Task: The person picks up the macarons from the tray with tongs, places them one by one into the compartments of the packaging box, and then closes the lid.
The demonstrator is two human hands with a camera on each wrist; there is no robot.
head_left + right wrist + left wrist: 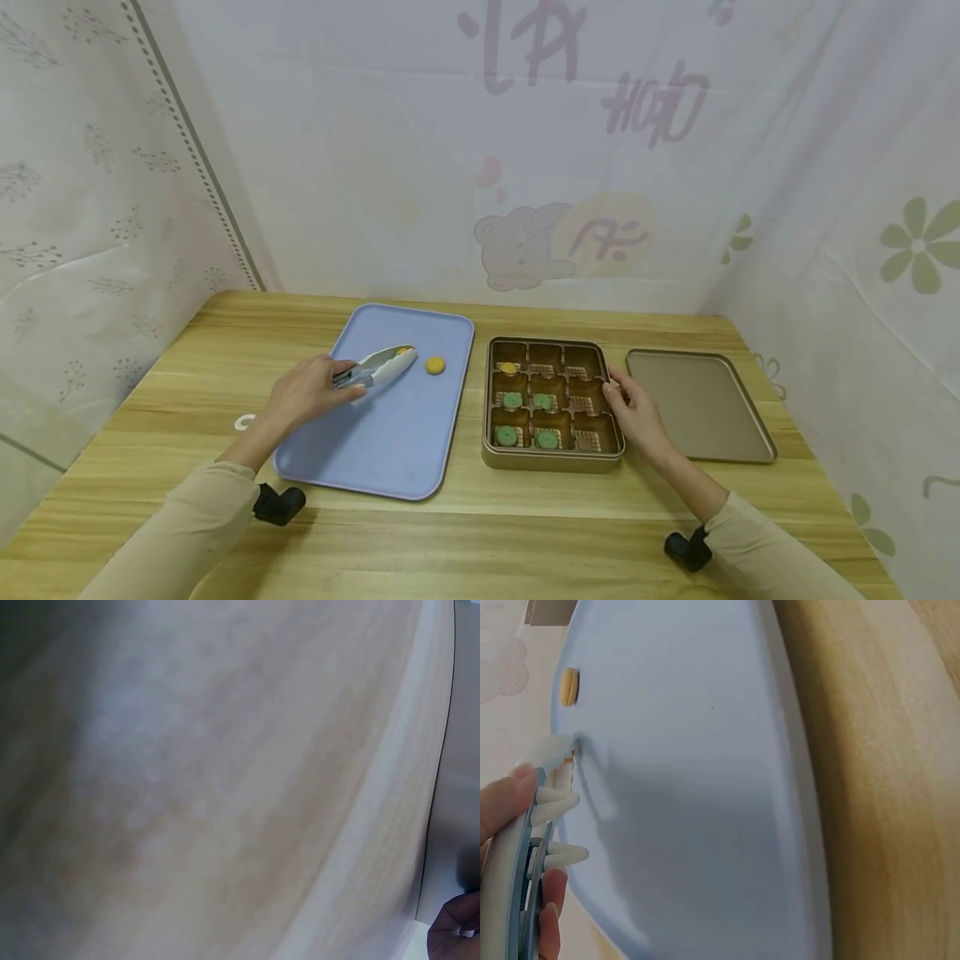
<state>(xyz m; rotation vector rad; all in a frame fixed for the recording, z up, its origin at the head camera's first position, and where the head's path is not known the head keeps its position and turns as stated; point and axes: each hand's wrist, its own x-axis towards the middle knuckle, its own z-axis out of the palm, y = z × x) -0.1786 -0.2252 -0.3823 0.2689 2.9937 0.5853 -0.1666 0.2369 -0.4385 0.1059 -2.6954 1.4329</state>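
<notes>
My left hand (309, 392) holds a pair of tongs (378, 367) with pale tips over a light blue tray (397, 450). An orange-yellow macaron (405, 351) shows partly between the tong tips. On the tray, just right of the tips, lies a yellow macaron (435, 365); the left wrist view shows it on edge-like profile. At the right side of a gold tin (551, 460), my right hand (637, 417) grips the rim with thumb and fingers. The tin's divided insert holds several green macarons (547, 438) and a yellow one (508, 368).
A flat gold lid (697, 408) lies right of the tin, close to my right hand. A white ring-shaped object (243, 422) sits at the tray's left edge. Patterned curtains (375, 167) stand around the wooden table (480, 550).
</notes>
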